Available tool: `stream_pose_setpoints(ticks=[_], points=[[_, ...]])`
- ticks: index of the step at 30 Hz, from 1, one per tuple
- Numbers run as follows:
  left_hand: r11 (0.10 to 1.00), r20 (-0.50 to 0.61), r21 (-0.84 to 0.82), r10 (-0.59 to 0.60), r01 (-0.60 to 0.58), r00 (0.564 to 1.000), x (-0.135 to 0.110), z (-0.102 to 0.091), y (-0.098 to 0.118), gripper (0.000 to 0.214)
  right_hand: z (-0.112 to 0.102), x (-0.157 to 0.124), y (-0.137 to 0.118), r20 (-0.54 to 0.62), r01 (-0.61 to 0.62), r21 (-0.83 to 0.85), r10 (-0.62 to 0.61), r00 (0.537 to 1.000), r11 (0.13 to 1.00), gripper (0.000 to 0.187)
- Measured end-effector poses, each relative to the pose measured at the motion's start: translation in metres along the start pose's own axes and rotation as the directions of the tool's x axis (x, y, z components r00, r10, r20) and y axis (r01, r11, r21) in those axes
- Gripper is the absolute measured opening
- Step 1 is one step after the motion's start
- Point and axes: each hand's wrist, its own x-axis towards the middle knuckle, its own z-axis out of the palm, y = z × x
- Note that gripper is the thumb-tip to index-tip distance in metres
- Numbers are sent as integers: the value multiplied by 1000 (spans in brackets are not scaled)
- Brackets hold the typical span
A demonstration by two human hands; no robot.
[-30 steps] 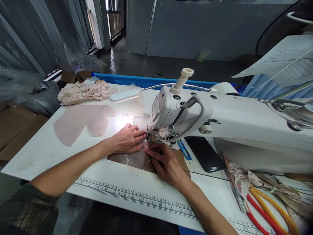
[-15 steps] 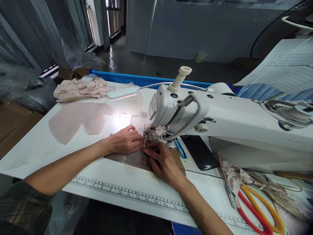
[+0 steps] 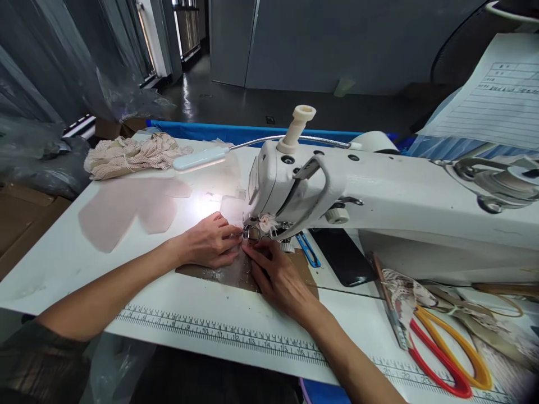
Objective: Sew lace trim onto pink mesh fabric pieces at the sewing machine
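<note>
Both hands work close to the presser foot (image 3: 251,233) of a white sewing machine (image 3: 379,193). Thin, sheer fabric (image 3: 231,271) lies on the machine bed under my fingers. My left hand (image 3: 210,241) is left of the foot, its fingers bent and pressed together on the fabric. From the right, my right hand (image 3: 278,275) reaches in with thumb and forefinger pinched at the fabric just in front of the foot. The fingers partly hide the fabric's edge. A lit lamp (image 3: 200,159) shines beside the machine head.
Pale sheer cut pieces (image 3: 110,216) lie left, below a tied lace bundle (image 3: 135,156). Right of the needle are a blue cutter (image 3: 308,250), a black phone (image 3: 343,257), and red-and-yellow-handled scissors (image 3: 452,353). A printed ruler (image 3: 219,335) runs along the front edge.
The view has shifted slightly. My left fingers are a little more bent and raised near the foot. My right hand keeps its pinch in nearly the same place.
</note>
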Motion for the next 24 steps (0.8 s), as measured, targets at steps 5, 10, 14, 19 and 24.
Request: stream_pose_setpoints(ticks=[5, 10, 14, 19, 24], points=[[993, 3, 105, -61, 61, 998, 4, 2, 4, 32, 3, -1, 1, 16, -42, -4, 42, 999, 999, 39], [983, 11, 125, -135, 133, 991, 5, 2, 4, 36, 3, -1, 1, 33, -80, 9, 79, 996, 997, 39], [980, 15, 52, -193, 192, 981, 3, 5, 0, 33, -5, 0, 0, 57, -138, 43, 136, 989, 989, 40], [980, -1, -93, -179, 178, 984, -1, 1, -15, 29, -18, 5, 2, 28, -221, 167, 220, 975, 961, 34], [967, -133, -163, -217, 195, 967, -5, -24, -23, 25, -21, 12, 11, -12, -331, 340, 357, 934, 880, 28]])
